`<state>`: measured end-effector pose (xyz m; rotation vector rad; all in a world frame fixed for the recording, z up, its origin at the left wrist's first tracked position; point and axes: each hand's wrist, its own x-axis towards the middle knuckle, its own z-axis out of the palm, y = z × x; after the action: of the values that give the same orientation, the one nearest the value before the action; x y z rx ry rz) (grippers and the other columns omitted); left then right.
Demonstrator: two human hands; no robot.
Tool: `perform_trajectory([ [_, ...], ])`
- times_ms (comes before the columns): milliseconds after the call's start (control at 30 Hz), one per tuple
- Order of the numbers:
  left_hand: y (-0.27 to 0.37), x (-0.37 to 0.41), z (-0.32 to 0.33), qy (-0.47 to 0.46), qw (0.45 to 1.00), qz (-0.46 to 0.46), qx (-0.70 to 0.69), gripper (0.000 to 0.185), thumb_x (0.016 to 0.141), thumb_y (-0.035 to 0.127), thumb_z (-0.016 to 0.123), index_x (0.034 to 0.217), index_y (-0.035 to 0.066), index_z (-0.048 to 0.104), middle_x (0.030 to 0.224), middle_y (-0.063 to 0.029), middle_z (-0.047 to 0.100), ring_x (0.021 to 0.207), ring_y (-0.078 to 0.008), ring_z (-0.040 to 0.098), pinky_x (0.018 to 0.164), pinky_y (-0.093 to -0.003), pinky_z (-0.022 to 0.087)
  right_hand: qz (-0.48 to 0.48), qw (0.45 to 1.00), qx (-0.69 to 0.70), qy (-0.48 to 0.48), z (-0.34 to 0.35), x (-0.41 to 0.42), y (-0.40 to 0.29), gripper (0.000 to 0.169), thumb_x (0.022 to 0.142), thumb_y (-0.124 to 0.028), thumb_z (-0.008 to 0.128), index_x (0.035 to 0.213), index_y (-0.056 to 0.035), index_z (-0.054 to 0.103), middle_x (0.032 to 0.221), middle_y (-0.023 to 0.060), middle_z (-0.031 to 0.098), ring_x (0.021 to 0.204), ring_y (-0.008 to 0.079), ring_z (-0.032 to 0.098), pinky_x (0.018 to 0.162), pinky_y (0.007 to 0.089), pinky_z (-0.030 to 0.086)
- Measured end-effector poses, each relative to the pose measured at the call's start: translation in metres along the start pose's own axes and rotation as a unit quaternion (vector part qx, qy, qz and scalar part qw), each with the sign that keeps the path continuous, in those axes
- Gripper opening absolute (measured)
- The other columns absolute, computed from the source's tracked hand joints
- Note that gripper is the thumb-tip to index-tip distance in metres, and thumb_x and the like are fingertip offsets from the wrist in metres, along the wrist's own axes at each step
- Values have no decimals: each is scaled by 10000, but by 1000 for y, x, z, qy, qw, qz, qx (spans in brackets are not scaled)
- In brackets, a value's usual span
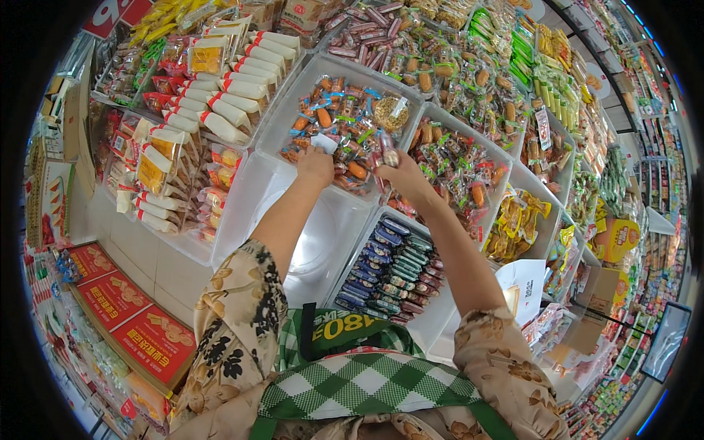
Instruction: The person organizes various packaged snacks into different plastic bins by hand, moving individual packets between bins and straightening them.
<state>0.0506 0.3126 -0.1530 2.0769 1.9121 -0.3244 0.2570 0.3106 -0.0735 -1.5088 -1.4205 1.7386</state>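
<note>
My left hand (316, 166) reaches into a translucent plastic bin (271, 127) of individually wrapped snack sausages (324, 116). A small white slip (324, 143) is at its fingertips; whether the fingers pinch it is hidden. My right hand (406, 175), over the bin's right side, grips pink-wrapped snacks (386, 149). A round pack of seed brittle or crackers (391, 113) lies on the sausages at the back right corner. Just nearer me stands a bin of blue, green and dark red wrapped bars (393, 264) in rows.
A translucent bin (297, 242) with a bright round base is left of the bars. White-sleeved bread packs (236, 88) fill bins at left. More sausages (440, 159) and yellow-wrapped snacks (517, 223) are at right. Red printed boxes (157, 341) stand low left.
</note>
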Motion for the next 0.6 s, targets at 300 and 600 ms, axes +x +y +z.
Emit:
perform_trajectory([
  [300,60,-94,8,9,671,-24,-741,303,944,111,501,1226,1,501,1110,-110,597,1064,-211,546,926,-306,415,16,866,500,-15,43,-67,53,194,897,-77,571,1086,-34,593,988,59,652,879,165,623,795,316,503],
  [600,102,-183,28,-22,730,-30,-682,423,1009,214,371,1350,-31,418,1284,-150,537,1163,-213,512,1002,-296,367,27,926,369,68,54,-129,88,343,768,1,700,1080,-38,562,939,26,642,770,125,603,682,271,492],
])
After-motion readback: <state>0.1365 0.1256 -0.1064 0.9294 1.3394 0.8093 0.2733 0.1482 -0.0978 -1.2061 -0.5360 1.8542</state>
